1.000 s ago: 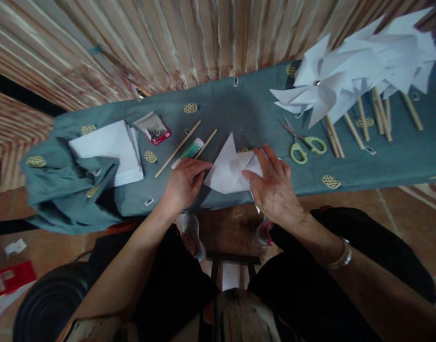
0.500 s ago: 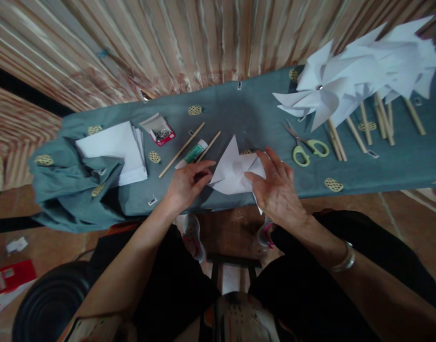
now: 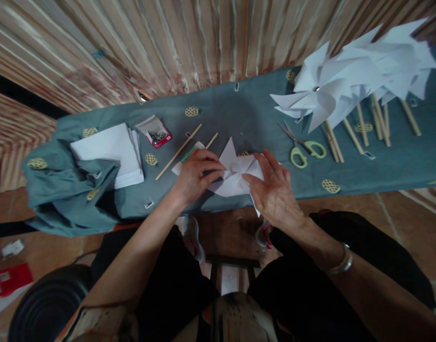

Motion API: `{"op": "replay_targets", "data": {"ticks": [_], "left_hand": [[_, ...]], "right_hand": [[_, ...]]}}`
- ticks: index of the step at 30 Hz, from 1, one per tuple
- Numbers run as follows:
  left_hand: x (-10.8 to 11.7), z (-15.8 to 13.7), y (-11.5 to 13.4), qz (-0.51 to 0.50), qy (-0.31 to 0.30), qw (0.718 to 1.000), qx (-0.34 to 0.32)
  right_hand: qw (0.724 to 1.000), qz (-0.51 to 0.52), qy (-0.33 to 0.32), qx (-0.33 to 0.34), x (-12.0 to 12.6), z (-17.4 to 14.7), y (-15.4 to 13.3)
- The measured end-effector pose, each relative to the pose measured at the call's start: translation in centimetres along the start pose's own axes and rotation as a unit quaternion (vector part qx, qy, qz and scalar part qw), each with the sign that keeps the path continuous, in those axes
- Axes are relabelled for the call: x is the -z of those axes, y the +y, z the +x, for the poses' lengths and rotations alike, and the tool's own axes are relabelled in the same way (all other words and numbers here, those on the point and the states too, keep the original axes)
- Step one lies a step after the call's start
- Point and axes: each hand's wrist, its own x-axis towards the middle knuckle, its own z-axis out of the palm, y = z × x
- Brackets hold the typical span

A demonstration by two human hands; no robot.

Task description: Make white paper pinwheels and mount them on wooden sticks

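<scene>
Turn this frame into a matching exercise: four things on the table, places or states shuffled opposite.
1. White folded paper piece
2. Green-handled metal scissors
3. Small red cardboard box
4. Stack of white paper sheets

A. Partly covered by bunched blue-green cloth
B. Beside white paper pinwheels on wooden sticks
C. Between the left hand and the right hand
D. Open, with small silvery pieces inside

Pairs: 1-C; 2-B; 3-D; 4-A

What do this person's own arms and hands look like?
The left hand and right hand are gloveless, both forearms bare. A silver-coloured bangle circles the right wrist. A beige left sleeve with dark markings shows at the bottom edge.
</scene>
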Motion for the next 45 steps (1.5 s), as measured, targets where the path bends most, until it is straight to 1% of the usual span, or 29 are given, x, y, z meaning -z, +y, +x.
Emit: {"op": "replay_targets", "data": {"ticks": [3, 6, 9, 14, 19, 25, 32, 38, 45], "left_hand": [[-0.8, 0.7, 0.0, 0.015, -0.007, 1.0, -0.022], [-1.6, 1.3, 0.1, 0.005, -0.028, 0.999, -0.036], [-2.2, 1.8, 0.4, 0.005, -0.046, 0.999, -0.024], [-2.9, 2.2, 1.0, 0.018, -0.053, 0.998, -0.003], [-3.4, 2.2, 0.8, 0.026, -0.067, 0.997, 0.007], [-3.6, 2.1, 0.7, 0.029, -0.066, 0.997, 0.016], [-3.7, 2.3, 0.9, 0.028, -0.081, 0.996, 0.028], [-4.0, 2.3, 1.0, 0.033, -0.066, 0.997, 0.024], [-4.4, 2.1, 1.3, 0.046, -0.052, 0.997, 0.032]], "right_hand": [[1.0, -0.006, -0.002, 0.01, 0.1, 0.0, 0.1], [1.0, -0.019, 0.005, 0.018, 0.1, 0.0, 0.2], [1.0, -0.013, 0.011, 0.016, 0.1, -0.1, 0.2], [1.0, 0.006, 0.001, 0.023, 0.1, -0.3, 0.4], [0.999, 0.03, 0.005, 0.009, 0.0, -0.4, 0.5], [0.999, 0.03, 0.004, 0.016, -0.1, -0.5, 0.5], [0.996, 0.076, -0.027, -0.027, 0.2, -0.4, 0.2], [0.992, 0.109, -0.032, -0.057, 0.2, 0.0, -0.1], [0.99, 0.12, -0.038, -0.063, 0.2, 0.0, -0.1]]}}
